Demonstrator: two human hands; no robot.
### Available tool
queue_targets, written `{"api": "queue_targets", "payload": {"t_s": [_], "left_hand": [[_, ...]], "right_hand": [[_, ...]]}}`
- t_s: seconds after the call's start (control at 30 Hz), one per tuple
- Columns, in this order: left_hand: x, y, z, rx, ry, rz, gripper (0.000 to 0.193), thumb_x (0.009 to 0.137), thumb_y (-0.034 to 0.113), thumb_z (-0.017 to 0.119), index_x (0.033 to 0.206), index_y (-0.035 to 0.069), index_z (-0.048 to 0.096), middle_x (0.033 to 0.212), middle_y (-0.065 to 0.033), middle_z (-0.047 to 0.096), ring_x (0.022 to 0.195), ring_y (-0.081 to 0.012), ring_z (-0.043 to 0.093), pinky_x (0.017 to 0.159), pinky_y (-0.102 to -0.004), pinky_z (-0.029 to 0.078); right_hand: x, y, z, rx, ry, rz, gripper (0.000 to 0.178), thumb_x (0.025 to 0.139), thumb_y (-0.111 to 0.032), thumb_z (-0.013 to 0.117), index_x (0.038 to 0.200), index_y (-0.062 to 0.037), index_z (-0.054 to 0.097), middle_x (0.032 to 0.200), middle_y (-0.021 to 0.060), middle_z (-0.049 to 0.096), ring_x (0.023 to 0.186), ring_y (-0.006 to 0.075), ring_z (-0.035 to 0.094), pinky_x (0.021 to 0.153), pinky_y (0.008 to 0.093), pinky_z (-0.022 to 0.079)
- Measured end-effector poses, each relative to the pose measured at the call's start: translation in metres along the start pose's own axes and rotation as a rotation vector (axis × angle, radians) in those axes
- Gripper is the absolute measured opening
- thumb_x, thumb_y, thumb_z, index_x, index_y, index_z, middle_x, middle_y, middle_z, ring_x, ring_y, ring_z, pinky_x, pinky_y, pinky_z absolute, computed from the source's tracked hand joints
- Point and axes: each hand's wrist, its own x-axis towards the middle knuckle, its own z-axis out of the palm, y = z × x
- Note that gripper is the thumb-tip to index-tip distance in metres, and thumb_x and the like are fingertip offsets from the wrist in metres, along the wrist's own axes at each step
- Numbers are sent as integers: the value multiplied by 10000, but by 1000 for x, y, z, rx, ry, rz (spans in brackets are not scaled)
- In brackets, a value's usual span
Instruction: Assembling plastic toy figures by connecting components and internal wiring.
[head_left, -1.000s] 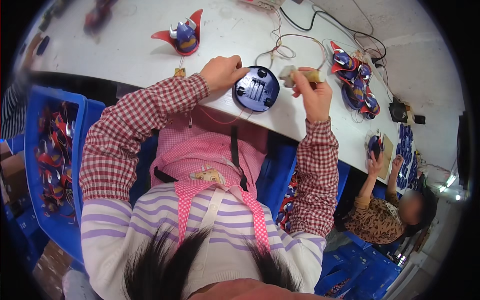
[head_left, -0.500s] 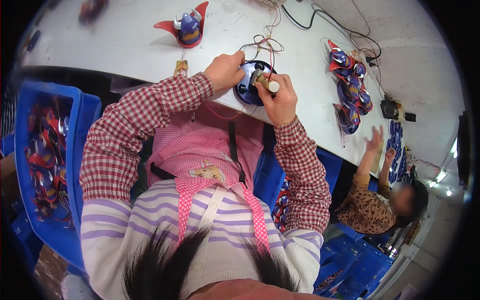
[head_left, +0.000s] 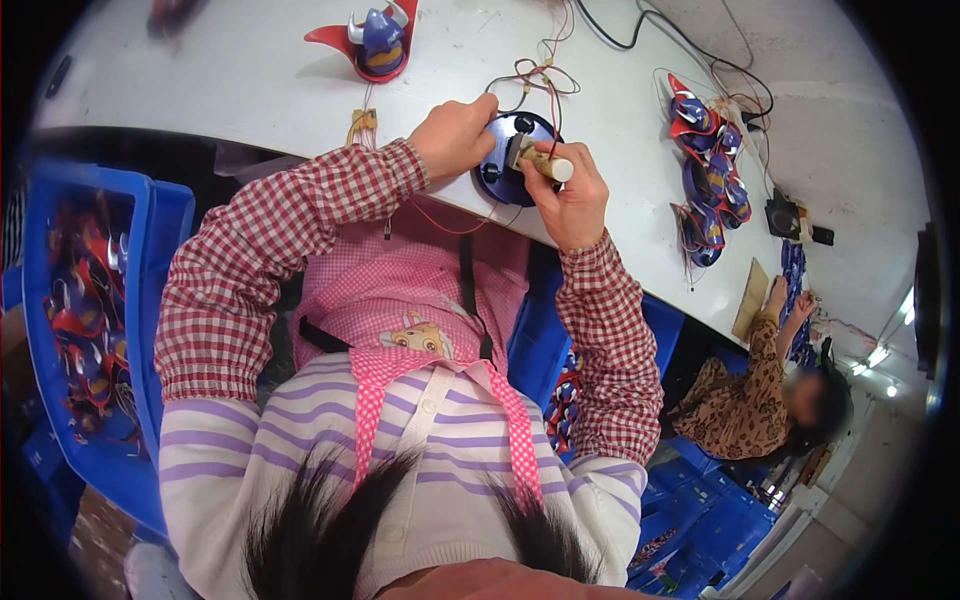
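A round dark-blue disc [head_left: 497, 190] with black round fittings lies near the table's front edge. My left hand [head_left: 455, 138] is closed at the disc's left rim, its fingertips curled; a dark wire starts beside them. My right hand [head_left: 575, 197] pinches a cream cylinder [head_left: 560, 169] with a grey block on its end, wired in red and black. The block rests against the middle of the disc. Above my left hand stands a purple horned figure [head_left: 381, 45] with red wing shapes, its wires running to a small circuit board [head_left: 363, 127].
Several similar figures [head_left: 712, 172] cluster on the table's right side, with cables behind them. A blue bin [head_left: 150, 290] of such parts stands at my left. At the far right, a co-worker [head_left: 745, 400] in a patterned top reaches over the table near a brown board [head_left: 749, 300].
My hands stay at the disc, with the cylinder still held against it; the view has shifted slightly. The co-worker's raised hand has moved away and down, uncovering the brown board.
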Motion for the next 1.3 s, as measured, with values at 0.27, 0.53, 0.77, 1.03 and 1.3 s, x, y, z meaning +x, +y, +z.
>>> {"api": "queue_targets", "payload": {"t_s": [0.27,0.53,0.77,1.03,1.3], "left_hand": [[-1,-9,8,-47,74,36,164,785,90,528,934,35,488,616,-108,577,524,-282,558,511,-350,429],[-3,-8,9,-76,73,36,156,783,84,534,927,46,485,607,-96,574,507,-272,548,500,-344,414],[-5,-7,9,-93,93,62,149,785,82,534,919,39,486,615,-97,582,517,-279,561,507,-347,422],[-5,-8,13,-115,139,31,152,790,85,533,928,33,496,627,-105,596,532,-287,578,516,-349,436],[-1,-8,14,-35,147,79,150,814,99,535,945,32,509,618,-101,599,534,-257,582,498,-325,434]], "right_hand": [[-1,-3,3,-32,47,-11,229,740,1,699,953,-24,620,834,53,544,636,145,518,548,238,425],[-1,-4,2,-126,19,-34,270,714,-11,708,959,-47,602,855,62,547,607,164,528,526,258,444],[2,0,2,-51,-27,-30,279,703,9,700,958,-49,601,868,71,551,603,168,532,526,262,448],[-4,-10,8,-137,-7,-4,271,708,9,704,963,-26,616,814,55,555,649,158,527,582,245,446],[8,-4,2,-100,-153,96,260,695,-58,713,926,-32,596,841,75,545,579,201,497,543,291,446]]}}
